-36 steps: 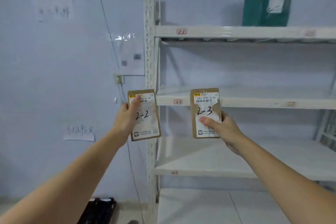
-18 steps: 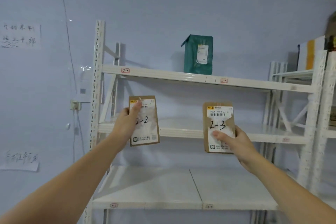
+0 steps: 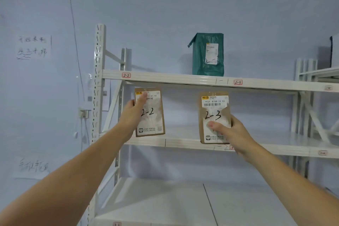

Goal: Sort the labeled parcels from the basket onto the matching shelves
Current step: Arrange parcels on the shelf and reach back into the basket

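Note:
My left hand point(image 3: 133, 115) holds a flat brown parcel marked 2-2 point(image 3: 152, 115) upright, thumb across its label. My right hand point(image 3: 227, 132) grips a second brown parcel marked 2-3 point(image 3: 214, 112) by its lower edge. Both parcels hang in front of the white shelf rack, just below the top shelf point(image 3: 165, 79). That shelf's front edge carries a red-framed tag 2-2 point(image 3: 126, 75) directly above the left parcel and a tag 2-3 point(image 3: 238, 82) up and right of the right parcel. The basket is out of view.
A green bagged parcel point(image 3: 208, 55) stands upright on the top shelf between the two tags. The middle shelf point(image 3: 183, 142) and lower shelf point(image 3: 165, 200) sit behind and below my hands. A second rack point(image 3: 319, 75) stands at the right. Paper notes hang on the left wall.
My view has tilted up and drawn closer, bringing the top shelf and its tags into view. Both hands have lifted the parcels higher toward the top shelf.

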Demonstrator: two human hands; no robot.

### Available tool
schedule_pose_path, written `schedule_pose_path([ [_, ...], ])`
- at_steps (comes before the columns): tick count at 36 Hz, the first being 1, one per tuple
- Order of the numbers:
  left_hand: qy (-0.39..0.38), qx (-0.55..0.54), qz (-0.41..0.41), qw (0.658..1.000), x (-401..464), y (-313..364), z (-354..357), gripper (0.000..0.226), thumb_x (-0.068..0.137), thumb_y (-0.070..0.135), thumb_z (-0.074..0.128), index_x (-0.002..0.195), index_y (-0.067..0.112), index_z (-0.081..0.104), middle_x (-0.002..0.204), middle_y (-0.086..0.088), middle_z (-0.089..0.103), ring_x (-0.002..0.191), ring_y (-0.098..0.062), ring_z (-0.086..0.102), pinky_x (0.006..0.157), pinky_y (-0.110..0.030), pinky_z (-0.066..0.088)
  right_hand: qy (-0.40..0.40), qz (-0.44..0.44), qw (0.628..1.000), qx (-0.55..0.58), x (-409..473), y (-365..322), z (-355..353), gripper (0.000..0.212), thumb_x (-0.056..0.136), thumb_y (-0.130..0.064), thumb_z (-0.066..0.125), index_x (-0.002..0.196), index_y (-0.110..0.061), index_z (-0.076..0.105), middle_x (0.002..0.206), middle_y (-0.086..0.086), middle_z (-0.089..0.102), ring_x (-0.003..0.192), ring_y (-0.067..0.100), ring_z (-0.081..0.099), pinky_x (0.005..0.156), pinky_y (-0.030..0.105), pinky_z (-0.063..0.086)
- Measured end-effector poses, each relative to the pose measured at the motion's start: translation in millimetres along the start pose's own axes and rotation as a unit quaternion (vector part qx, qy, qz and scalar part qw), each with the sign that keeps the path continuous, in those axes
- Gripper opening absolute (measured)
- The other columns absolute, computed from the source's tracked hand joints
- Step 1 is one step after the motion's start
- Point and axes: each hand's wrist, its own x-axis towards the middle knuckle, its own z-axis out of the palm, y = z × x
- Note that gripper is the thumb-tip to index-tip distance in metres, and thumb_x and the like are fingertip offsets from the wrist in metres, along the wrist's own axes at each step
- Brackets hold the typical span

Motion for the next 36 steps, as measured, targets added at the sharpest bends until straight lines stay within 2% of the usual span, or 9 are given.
schedule_pose_path([
  [4, 0.035, -0.008, 0.020, 0.999, 32.8, 6.8, -4.5, 0.050, 0.095, 0.065, 0.059, 0.121, 0.022, 0.056, 0.111, -0.001, 0.074, 0.098, -0.022, 0.075, 0.086, -0.045, 0.062, -0.024, -0.022, 0.999, 0.012, 42.1, 0.1, 22.3, 0.082, 0.056, -0.063, 0.090, 0.125, -0.028, 0.062, 0.115, -0.005, 0.076, 0.103, 0.021, 0.075, 0.096, 0.051, 0.059],
  [6, 0.048, -0.016, 0.027, 0.998, 53.1, 8.8, -8.1, 0.042, 0.096, 0.061, 0.059, 0.114, 0.023, 0.057, 0.107, 0.000, 0.075, 0.095, -0.021, 0.075, 0.084, -0.044, 0.062, -0.032, -0.036, 0.999, 0.018, 64.4, -0.8, 33.0, 0.081, 0.059, -0.061, 0.092, 0.126, -0.028, 0.062, 0.116, -0.005, 0.076, 0.104, 0.020, 0.075, 0.096, 0.051, 0.059],
  [12, 0.084, -0.007, 0.046, 0.995, 117.3, 12.8, -21.2, 0.056, 0.093, 0.066, 0.061, 0.122, 0.018, 0.060, 0.110, -0.004, 0.078, 0.091, -0.024, 0.078, 0.082, -0.047, 0.064, -0.057, -0.057, 0.996, 0.045, 134.3, -1.6, 65.9, 0.085, 0.053, -0.064, 0.091, 0.124, -0.025, 0.062, 0.113, -0.004, 0.077, 0.102, 0.020, 0.076, 0.095, 0.053, 0.059],
  [17, 0.130, -0.029, 0.082, 0.988, 178.4, 25.6, -33.6, 0.051, 0.093, 0.062, 0.065, 0.118, 0.017, 0.063, 0.107, -0.006, 0.077, 0.084, -0.025, 0.078, 0.063, -0.039, 0.063, -0.088, -0.094, 0.990, 0.055, 194.5, -14.8, 92.5, 0.063, 0.060, -0.053, 0.083, 0.115, -0.027, 0.066, 0.106, -0.006, 0.079, 0.097, 0.016, 0.076, 0.091, 0.041, 0.059],
  [21, 0.132, -0.062, 0.105, 0.984, 229.2, 43.2, -39.3, 0.056, 0.097, 0.062, 0.060, 0.125, 0.014, 0.063, 0.111, -0.008, 0.078, 0.085, -0.026, 0.079, 0.062, -0.041, 0.064, -0.104, -0.127, 0.983, 0.076, 244.1, -23.1, 109.3, 0.079, 0.055, -0.057, 0.086, 0.123, -0.025, 0.063, 0.111, -0.004, 0.079, 0.103, 0.019, 0.076, 0.100, 0.051, 0.057],
  [26, 0.165, -0.056, 0.155, 0.972, 289.2, 75.5, -56.8, 0.053, 0.100, 0.059, 0.056, 0.126, 0.014, 0.065, 0.113, -0.005, 0.078, 0.085, -0.021, 0.079, 0.064, -0.038, 0.064, -0.119, -0.157, 0.976, 0.096, 294.2, -36.2, 132.9, 0.079, 0.056, -0.056, 0.089, 0.123, -0.022, 0.064, 0.112, 0.000, 0.078, 0.107, 0.026, 0.074, 0.103, 0.058, 0.054],
  [30, 0.189, -0.022, 0.195, 0.962, 335.4, 102.1, -69.9, 0.040, 0.104, 0.053, 0.051, 0.113, 0.017, 0.066, 0.104, 0.000, 0.077, 0.081, -0.014, 0.077, 0.070, -0.036, 0.064, -0.120, -0.182, 0.970, 0.107, 324.6, -52.0, 143.4, 0.081, 0.061, -0.055, 0.093, 0.126, -0.016, 0.063, 0.116, 0.010, 0.076, 0.110, 0.031, 0.073, 0.106, 0.059, 0.051],
  [34, 0.194, 0.041, 0.166, 0.966, 376.8, 101.2, -85.1, 0.035, 0.107, 0.050, 0.044, 0.095, 0.021, 0.059, 0.095, 0.002, 0.071, 0.079, -0.013, 0.070, 0.064, -0.031, 0.056, -0.126, -0.191, 0.968, 0.104, 339.6, -62.9, 150.3, 0.064, 0.070, -0.047, 0.081, 0.125, -0.018, 0.064, 0.109, 0.002, 0.079, 0.107, 0.023, 0.075, 0.101, 0.044, 0.056],
  [36, 0.175, 0.064, 0.154, 0.970, 398.5, 94.7, -93.7, 0.035, 0.107, 0.050, 0.045, 0.094, 0.020, 0.059, 0.092, 0.003, 0.070, 0.082, -0.016, 0.070, 0.063, -0.031, 0.055, -0.112, -0.191, 0.970, 0.098, 346.9, -61.7, 151.5, 0.057, 0.074, -0.047, 0.084, 0.121, -0.019, 0.068, 0.112, 0.005, 0.078, 0.111, 0.026, 0.073, 0.105, 0.048, 0.054],
])
